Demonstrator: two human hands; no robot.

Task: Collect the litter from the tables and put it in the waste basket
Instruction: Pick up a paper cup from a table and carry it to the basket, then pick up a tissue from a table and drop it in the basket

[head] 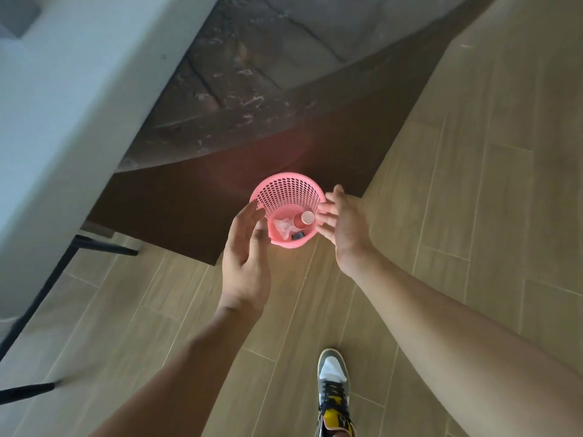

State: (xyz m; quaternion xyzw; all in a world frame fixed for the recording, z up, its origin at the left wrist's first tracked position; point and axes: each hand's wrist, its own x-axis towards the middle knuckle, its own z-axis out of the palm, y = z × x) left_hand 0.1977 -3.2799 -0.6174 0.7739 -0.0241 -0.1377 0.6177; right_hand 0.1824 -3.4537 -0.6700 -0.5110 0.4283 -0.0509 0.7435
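Litter already sits in the pink waste basket (288, 197), but either empty, spread hand (244, 247) flanking it could tip it.

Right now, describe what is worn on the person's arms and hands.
Nothing: no sleeves show anywhere up to the frame edge. The left hand and right hand have no gloves, and no watch, bracelet or ring is visible.

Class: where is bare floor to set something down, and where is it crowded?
Free: floor right of the right hand; floor between shoe and black table legs. Crowded: the pink basket, flanked by left hand too.
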